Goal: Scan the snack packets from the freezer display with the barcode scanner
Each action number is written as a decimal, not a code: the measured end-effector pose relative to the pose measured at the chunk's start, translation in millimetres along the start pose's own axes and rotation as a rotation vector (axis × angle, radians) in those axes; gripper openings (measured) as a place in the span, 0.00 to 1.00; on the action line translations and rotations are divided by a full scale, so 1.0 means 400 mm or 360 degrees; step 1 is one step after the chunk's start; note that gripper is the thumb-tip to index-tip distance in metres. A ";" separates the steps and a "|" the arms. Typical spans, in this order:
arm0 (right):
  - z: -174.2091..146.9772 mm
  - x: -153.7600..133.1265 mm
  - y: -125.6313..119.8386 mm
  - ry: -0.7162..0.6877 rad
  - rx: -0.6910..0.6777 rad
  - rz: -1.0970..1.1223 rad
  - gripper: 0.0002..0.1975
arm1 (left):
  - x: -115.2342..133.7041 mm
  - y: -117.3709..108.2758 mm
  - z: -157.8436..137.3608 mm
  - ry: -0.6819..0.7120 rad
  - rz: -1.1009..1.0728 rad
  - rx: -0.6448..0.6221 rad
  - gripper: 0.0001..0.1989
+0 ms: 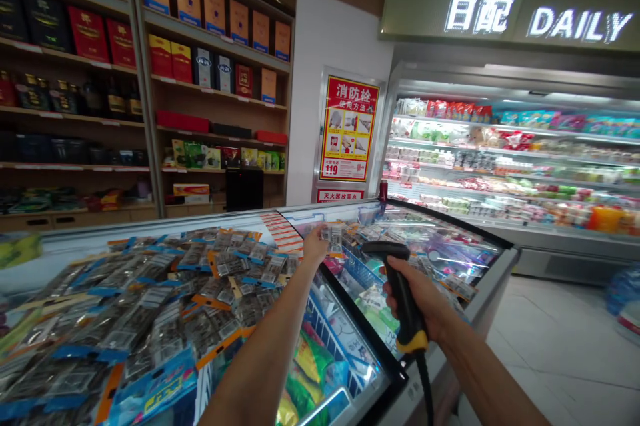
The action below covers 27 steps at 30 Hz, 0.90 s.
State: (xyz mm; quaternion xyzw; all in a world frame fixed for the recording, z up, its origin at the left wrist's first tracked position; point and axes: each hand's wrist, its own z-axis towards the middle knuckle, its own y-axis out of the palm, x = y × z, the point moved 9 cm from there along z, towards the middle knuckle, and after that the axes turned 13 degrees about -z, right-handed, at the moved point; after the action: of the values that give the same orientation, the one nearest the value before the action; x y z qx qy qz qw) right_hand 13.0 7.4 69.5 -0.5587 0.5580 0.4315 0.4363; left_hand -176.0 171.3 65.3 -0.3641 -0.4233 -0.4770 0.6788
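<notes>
My left hand (315, 246) reaches out over the glass-topped freezer (370, 339). Its fingers are closed on a small snack packet (335, 237) with a pale label and an orange lower edge. In my right hand (425, 296) is a black and yellow barcode scanner (404, 293), held by its handle, its head turned towards the packet. The scanner's cable hangs down from the grip. To the left, a wide heap of similar packets (150, 306) with blue and orange edges covers the freezer top. More packets (357, 236) lie beyond my left hand.
Through the glass, a blue basket (330, 346) and green and yellow bags (307, 366) show. Shelves of boxes (215, 6) stand at the back left. A lit chiller (500, 153) runs along the right, behind a tiled floor (540, 333). A red fire-hydrant notice (349, 126) hangs between them.
</notes>
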 end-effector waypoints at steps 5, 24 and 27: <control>0.032 -0.007 -0.037 -0.0061 0.0080 0.0037 0.11 | 0.011 -0.166 0.027 -0.0060 0.0565 0.0174 0.22; 0.150 0.014 -0.097 -0.0104 0.0176 0.0109 0.11 | 0.079 -0.322 0.075 -0.0148 0.1622 0.0261 0.20; 0.155 0.002 -0.095 -0.0106 0.0155 0.0121 0.11 | 0.093 -0.171 0.073 0.0040 0.1584 0.0155 0.19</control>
State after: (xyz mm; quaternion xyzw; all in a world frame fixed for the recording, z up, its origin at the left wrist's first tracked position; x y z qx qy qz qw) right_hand 51.5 67.2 53.5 -0.5006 0.5844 0.4385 0.4644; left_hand -241.2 165.8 116.8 -0.4840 -0.2118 -0.0795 0.8453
